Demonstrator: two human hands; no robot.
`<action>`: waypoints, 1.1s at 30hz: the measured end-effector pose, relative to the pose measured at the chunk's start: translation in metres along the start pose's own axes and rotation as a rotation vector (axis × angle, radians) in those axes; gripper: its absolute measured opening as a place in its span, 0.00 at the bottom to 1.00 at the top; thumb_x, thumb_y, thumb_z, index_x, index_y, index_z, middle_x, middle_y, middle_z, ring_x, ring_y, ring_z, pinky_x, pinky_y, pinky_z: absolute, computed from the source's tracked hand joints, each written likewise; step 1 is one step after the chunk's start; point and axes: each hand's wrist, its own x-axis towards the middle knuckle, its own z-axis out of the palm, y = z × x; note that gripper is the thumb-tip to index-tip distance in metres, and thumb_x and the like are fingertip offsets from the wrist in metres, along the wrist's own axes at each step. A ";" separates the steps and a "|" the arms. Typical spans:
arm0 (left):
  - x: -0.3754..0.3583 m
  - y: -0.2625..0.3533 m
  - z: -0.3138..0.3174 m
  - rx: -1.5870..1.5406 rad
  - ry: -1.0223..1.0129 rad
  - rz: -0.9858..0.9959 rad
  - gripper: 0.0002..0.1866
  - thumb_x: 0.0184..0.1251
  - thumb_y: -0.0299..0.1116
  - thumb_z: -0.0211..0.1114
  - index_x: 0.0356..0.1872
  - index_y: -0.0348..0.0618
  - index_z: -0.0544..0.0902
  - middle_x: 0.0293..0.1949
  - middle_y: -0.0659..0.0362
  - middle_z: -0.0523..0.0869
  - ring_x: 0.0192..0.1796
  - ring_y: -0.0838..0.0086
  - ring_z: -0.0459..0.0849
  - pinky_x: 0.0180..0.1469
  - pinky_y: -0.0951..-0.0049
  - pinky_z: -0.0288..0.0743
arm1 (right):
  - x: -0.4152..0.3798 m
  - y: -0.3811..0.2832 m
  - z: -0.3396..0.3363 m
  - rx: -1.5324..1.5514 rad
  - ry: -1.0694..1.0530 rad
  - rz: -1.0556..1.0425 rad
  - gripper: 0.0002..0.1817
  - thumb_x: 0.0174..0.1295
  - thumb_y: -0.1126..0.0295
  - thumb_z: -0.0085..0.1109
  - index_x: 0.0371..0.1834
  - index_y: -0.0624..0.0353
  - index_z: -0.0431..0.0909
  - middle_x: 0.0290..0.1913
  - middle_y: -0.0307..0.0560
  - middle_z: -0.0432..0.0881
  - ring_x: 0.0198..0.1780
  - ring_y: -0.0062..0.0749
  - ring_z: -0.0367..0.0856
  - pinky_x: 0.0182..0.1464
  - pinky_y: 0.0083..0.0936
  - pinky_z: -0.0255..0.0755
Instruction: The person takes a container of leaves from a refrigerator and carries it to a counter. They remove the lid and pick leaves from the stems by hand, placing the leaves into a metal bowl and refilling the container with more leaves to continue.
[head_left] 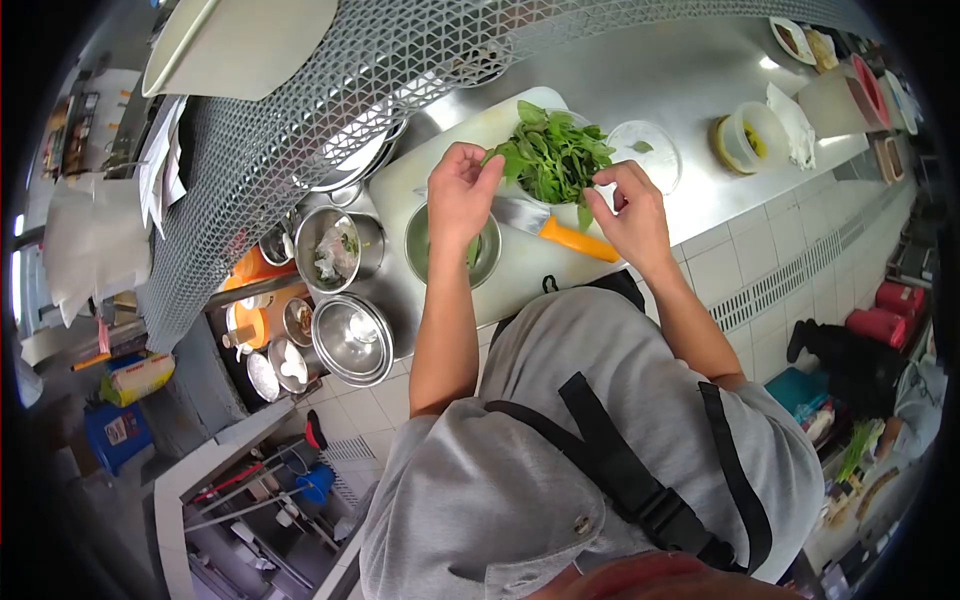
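Note:
A heap of leafy green herbs, which look like basil, fills a white container on the pale cutting board. My left hand is closed at the heap's left edge, its fingertips pinching a green leaf. At the right edge, my right hand is closed too, with a herb sprig hanging at its fingertips. A knife with an orange handle lies between my hands. Under my left forearm stands a metal bowl with some green leaves inside, partly hidden by the arm.
A clear round lid carries a single leaf, right of the herbs. Farther right stands a plastic tub with yellow contents. Stacked metal bowls and a metal pot sit on the left. Metal mesh borders the far side. Another person bends at far right.

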 end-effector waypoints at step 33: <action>-0.028 -0.003 -0.002 0.577 0.058 0.297 0.11 0.59 0.28 0.67 0.43 0.42 0.83 0.42 0.55 0.82 0.44 0.55 0.81 0.46 0.62 0.76 | 0.101 0.030 -0.001 -0.156 -0.504 -0.107 0.07 0.51 0.82 0.60 0.34 0.68 0.78 0.35 0.47 0.82 0.36 0.34 0.82 0.42 0.27 0.80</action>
